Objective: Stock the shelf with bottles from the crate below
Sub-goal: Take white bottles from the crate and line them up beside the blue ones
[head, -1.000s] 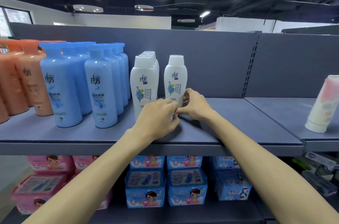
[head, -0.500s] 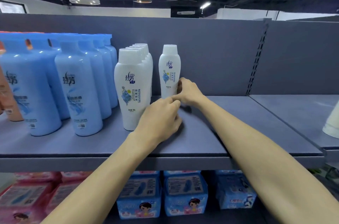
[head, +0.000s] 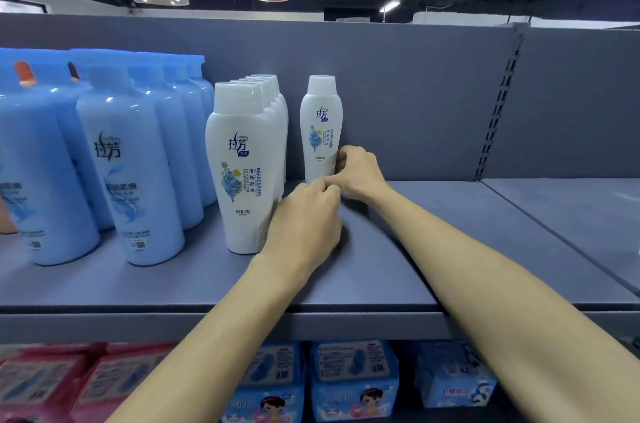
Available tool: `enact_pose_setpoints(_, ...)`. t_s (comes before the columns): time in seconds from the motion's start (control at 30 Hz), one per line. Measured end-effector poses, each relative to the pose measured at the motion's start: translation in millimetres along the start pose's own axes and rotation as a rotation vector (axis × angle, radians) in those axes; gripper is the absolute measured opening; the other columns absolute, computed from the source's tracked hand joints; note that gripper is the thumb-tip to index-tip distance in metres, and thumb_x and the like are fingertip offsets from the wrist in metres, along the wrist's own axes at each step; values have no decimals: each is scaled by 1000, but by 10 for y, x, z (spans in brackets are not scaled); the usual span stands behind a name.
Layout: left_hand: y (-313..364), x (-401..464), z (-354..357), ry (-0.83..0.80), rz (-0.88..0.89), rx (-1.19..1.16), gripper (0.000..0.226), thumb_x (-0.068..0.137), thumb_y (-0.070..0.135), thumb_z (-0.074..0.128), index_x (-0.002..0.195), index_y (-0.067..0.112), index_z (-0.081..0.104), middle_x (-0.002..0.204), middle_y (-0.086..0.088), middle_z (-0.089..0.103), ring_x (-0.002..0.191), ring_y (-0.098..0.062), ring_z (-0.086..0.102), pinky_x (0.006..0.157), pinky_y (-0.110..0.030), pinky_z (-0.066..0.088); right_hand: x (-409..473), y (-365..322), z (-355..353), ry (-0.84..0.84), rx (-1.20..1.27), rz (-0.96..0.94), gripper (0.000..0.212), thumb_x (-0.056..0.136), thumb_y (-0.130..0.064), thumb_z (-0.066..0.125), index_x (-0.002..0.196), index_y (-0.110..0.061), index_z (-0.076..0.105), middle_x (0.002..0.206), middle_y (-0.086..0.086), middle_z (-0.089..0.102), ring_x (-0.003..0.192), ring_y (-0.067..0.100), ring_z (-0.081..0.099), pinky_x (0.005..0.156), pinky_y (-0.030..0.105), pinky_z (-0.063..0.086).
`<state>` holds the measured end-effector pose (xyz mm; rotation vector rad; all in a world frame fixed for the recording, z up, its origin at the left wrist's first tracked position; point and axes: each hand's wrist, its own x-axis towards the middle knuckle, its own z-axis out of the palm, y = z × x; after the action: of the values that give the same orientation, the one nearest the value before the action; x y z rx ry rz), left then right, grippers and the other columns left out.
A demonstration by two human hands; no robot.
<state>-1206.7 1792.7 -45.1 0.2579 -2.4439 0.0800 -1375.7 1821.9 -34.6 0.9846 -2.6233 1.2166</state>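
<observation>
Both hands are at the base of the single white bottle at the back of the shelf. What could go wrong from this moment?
1. The white bottle is tall and narrow, and the right hand grips it low, so a push may tip it against the back panel.
2. The left hand sits beside the front bottle of the white row; drawing it back could knock that bottle.

Two bare forearms, no sleeves, watch or rings in sight; left hand (head: 304, 221) and right hand (head: 358, 173) ungloved, nails short.
</observation>
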Motion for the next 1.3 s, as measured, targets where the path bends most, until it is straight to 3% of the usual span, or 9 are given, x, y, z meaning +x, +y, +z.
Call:
enact_pose_setpoints(0.13, -5, -19, 61, 57, 44, -34, 29, 75, 2, 59, 73, 17, 34, 78, -10, 54, 68, -31, 51, 50, -32, 27, 11, -41, 45, 4, 0, 25, 35, 62, -27, 78, 91, -13, 63, 92, 1, 69, 87, 21, 66, 74, 35, 58)
enact_pose_setpoints(0.23, -8, -16, 60, 62, 3, -38, 23, 81, 5, 54, 75, 16, 34, 82, -9, 52, 70, -27, 43, 54, -34, 26, 3, -40, 59, 15, 1, 33, 36, 62, -28, 78, 90, -11, 63, 92, 2, 69, 87, 22, 66, 72, 35, 58)
enact_pose_setpoints(0.4, -14, -17, 51, 63, -19, -41, 21, 82, 4, 52, 78, 17, 36, 88, -11, 55, 79, -31, 52, 56, -34, 27, -9, 17, 40, 27, 15, 42, 38, 62, -32, 80, 90, -10, 66, 89, 2, 70, 89, 22, 66, 76, 37, 59)
enact_pose_setpoints(0.6, -5, -29, -20, -11, -70, -50, 10, 88, 11, 46, 87, 17, 38, 97, -7, 53, 90, -28, 51, 62, -32, 27, -130, 60, -137, 8, -48, 51, 75, 61, -48, 86, 120, -12, 55, 110, 4, 62, 102, 20, 57, 80, 31, 49)
enact_pose_setpoints(0.73, 4, -173, -177, -23, -19, -140, 6, 87, 14, 48, 88, 16, 43, 94, -7, 54, 87, -28, 51, 61, -32, 29, -448, -65, -300, 26, -69, 29, 63, 73, -37, 82, 121, -10, 51, 112, 7, 62, 102, 23, 58, 81, 33, 49)
enact_pose_setpoints(0.93, -195, -497, -507, 2, 11, -146, 11, 84, 17, 52, 80, 12, 43, 82, -6, 50, 80, -31, 51, 63, -38, 40, -996, -254, -508, 40, -134, -66, 53, 79, -34, 79, 121, -12, 56, 106, -1, 63, 99, 17, 61, 83, 25, 48)
enact_pose_setpoints(1.03, -297, -688, -661, -16, 15, -139, 11, 84, 20, 52, 82, 10, 47, 82, -5, 50, 81, -29, 51, 65, -41, 43, -1260, -410, -521, 58, -131, -112, 45, 80, -30, 77, 117, -13, 58, 103, -1, 65, 94, 16, 62, 86, 28, 52)
enact_pose_setpoints(1.3, -525, -1089, -1082, 9, 3, -101, 13, 87, 25, 50, 90, 12, 52, 83, 0, 52, 79, -24, 50, 64, -39, 47, -1795, -807, -445, 21, -154, -141, 42, 83, -32, 74, 117, -16, 57, 103, -2, 65, 91, 13, 64, 82, 25, 50)
